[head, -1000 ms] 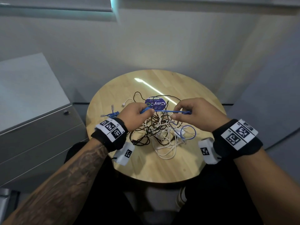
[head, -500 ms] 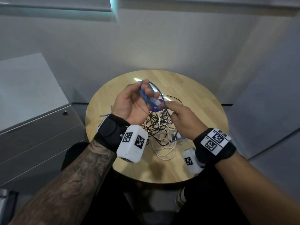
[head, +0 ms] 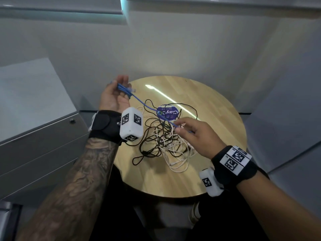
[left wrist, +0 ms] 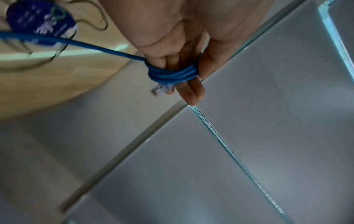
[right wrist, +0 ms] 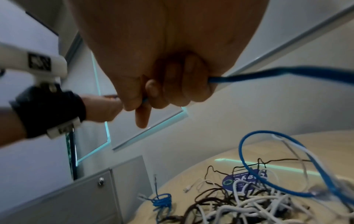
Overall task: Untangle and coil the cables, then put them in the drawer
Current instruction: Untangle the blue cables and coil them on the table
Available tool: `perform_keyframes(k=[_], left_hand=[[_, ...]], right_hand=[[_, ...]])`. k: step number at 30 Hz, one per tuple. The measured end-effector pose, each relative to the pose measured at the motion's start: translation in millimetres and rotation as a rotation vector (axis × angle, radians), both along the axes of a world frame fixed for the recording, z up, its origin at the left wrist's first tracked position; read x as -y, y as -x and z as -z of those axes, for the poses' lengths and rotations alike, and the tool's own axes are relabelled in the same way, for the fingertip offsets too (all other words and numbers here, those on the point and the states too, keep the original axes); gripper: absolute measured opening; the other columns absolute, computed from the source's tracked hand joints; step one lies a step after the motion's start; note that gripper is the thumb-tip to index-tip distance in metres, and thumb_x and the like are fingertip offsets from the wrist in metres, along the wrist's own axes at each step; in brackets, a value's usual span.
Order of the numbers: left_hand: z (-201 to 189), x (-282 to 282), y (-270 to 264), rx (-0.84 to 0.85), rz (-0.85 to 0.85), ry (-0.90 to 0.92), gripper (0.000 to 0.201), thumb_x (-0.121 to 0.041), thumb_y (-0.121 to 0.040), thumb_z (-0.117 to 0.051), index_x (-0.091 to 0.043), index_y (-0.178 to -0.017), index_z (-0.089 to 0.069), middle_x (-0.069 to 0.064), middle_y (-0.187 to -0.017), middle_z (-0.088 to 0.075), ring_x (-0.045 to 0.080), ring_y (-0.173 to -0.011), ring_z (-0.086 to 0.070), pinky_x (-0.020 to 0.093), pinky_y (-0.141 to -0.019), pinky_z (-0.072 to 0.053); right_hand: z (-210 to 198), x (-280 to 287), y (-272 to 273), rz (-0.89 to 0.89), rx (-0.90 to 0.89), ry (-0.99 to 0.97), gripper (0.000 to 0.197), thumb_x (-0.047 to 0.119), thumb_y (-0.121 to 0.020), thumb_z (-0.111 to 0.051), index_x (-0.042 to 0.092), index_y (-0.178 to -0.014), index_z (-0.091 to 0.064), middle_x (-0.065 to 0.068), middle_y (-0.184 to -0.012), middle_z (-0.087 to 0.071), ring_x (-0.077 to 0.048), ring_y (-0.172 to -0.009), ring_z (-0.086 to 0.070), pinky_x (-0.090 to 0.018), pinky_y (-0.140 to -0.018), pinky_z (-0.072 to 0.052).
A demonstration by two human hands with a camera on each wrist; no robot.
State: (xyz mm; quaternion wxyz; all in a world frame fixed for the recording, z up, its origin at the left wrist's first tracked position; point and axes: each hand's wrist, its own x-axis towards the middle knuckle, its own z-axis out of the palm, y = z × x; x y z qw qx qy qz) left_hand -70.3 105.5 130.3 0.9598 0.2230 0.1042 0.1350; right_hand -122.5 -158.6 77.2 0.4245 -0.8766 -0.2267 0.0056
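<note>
A blue cable (head: 145, 105) runs taut between my two hands above the round wooden table (head: 217, 108). My left hand (head: 113, 99) is raised palm up past the table's far-left edge. Several turns of the blue cable (left wrist: 172, 74) are wound round its fingers, the thumb presses on them, and a clear plug sticks out. My right hand (head: 187, 131) hovers over the tangle of black and white cables (head: 161, 143) and grips the blue cable (right wrist: 249, 75) in curled fingers. A loose blue loop (right wrist: 247, 159) hangs below it.
A grey drawer cabinet (head: 43, 136) with a keyhole stands left of the table. A blue oval sticker (head: 167, 113) lies under the tangle. A second, bundled blue cable (right wrist: 161, 200) rests near the table's left edge. Pale walls close in behind and on the right.
My left hand turned palm up and moved up and left with blue turns round its fingers. My right hand dropped toward the tangle, drawing the blue cable taut.
</note>
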Motion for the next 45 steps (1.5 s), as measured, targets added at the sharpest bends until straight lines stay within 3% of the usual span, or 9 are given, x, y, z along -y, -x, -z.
perform_keyframes(k=[4, 7, 11, 17, 23, 31, 35, 40, 45], left_hand=[[21, -9, -9, -0.12, 0.014, 0.037, 0.031, -0.01, -0.103, -0.035, -0.004, -0.089, -0.062, 0.009, -0.109, -0.066, 0.017, -0.127, -0.054, 0.026, -0.081, -0.05], [34, -2, -12, -0.153, -0.01, -0.093, 0.024, -0.01, -0.102, -0.04, -0.002, -0.096, -0.062, 0.011, -0.107, -0.068, 0.016, -0.108, -0.065, 0.023, -0.079, -0.053], [46, 12, -14, -0.168, -0.149, -0.294, 0.022, -0.005, -0.099, -0.047, 0.009, -0.109, -0.06, 0.02, -0.111, -0.066, 0.019, -0.087, -0.073, 0.024, -0.072, -0.055], [53, 33, 5, -0.004, -0.085, -1.32, 0.021, -0.007, -0.095, -0.051, -0.022, -0.091, -0.064, 0.003, -0.094, -0.073, 0.015, -0.096, -0.07, 0.033, -0.095, -0.052], [65, 39, 23, 0.232, 0.301, -1.98, 0.031, -0.047, -0.094, -0.043, -0.022, -0.075, -0.047, -0.002, -0.067, -0.05, 0.017, -0.063, -0.05, 0.036, -0.062, -0.043], [49, 41, 26, 0.3, 0.331, -1.914, 0.031, -0.035, -0.097, -0.054, -0.028, -0.069, -0.044, -0.009, -0.06, -0.042, 0.005, -0.054, -0.038, 0.027, -0.054, -0.032], [29, 48, 35, 0.337, 0.416, -1.499, 0.025, -0.031, -0.094, -0.053, -0.013, -0.078, -0.055, -0.005, -0.063, -0.046, 0.008, -0.055, -0.04, 0.025, -0.055, -0.036], [15, 54, 32, 0.303, 0.451, -1.029, 0.022, -0.022, -0.094, -0.05, -0.007, -0.079, -0.056, 0.001, -0.06, -0.039, 0.01, -0.049, -0.036, 0.03, -0.068, -0.048], [27, 36, 20, 0.192, 0.256, -1.387, 0.026, -0.03, -0.097, -0.054, -0.012, -0.078, -0.058, 0.002, -0.066, -0.051, 0.014, -0.058, -0.045, 0.035, -0.065, -0.047]], right_hand=[[-4, -3, 2, -0.018, 0.064, 0.089, 0.018, 0.045, -0.097, -0.053, 0.029, -0.093, -0.058, 0.003, -0.073, -0.061, -0.017, -0.068, -0.056, -0.043, -0.069, -0.052], [-6, -6, 2, -0.024, 0.083, 0.098, 0.029, 0.046, -0.099, -0.044, 0.023, -0.087, -0.057, 0.003, -0.073, -0.061, -0.019, -0.071, -0.057, -0.044, -0.068, -0.05], [-14, -10, 4, 0.004, 0.104, 0.143, 0.032, 0.035, -0.105, -0.043, 0.019, -0.082, -0.06, 0.018, -0.066, -0.057, 0.0, -0.064, -0.054, -0.03, -0.062, -0.039], [-37, -8, 8, 0.052, 0.1, 0.189, 0.04, 0.038, -0.106, -0.04, 0.019, -0.076, -0.061, 0.01, -0.061, -0.052, -0.007, -0.058, -0.049, -0.032, -0.061, -0.04], [-64, 22, -16, 0.163, 0.159, 0.145, 0.026, 0.041, -0.098, -0.059, 0.022, -0.083, -0.069, 0.006, -0.058, -0.051, -0.014, -0.058, -0.048, -0.033, -0.061, -0.042], [-62, 32, -32, 0.154, 0.156, 0.218, 0.008, 0.034, -0.094, -0.066, 0.029, -0.087, -0.066, 0.013, -0.064, -0.055, -0.004, -0.061, -0.049, -0.026, -0.061, -0.04], [-56, 32, -37, 0.129, 0.026, 0.042, 0.014, 0.025, -0.098, -0.061, 0.02, -0.087, -0.067, 0.003, -0.075, -0.06, 0.0, -0.063, -0.046, -0.018, -0.064, -0.04], [-49, 19, -28, 0.027, -0.162, -0.058, 0.031, 0.029, -0.104, -0.051, 0.019, -0.076, -0.062, 0.004, -0.059, -0.04, -0.015, -0.058, -0.034, -0.028, -0.057, -0.03], [-64, 17, -16, 0.022, -0.148, -0.065, 0.042, 0.036, -0.105, -0.047, 0.011, -0.074, -0.06, 0.003, -0.06, -0.041, -0.017, -0.058, -0.035, -0.023, -0.054, -0.032]])
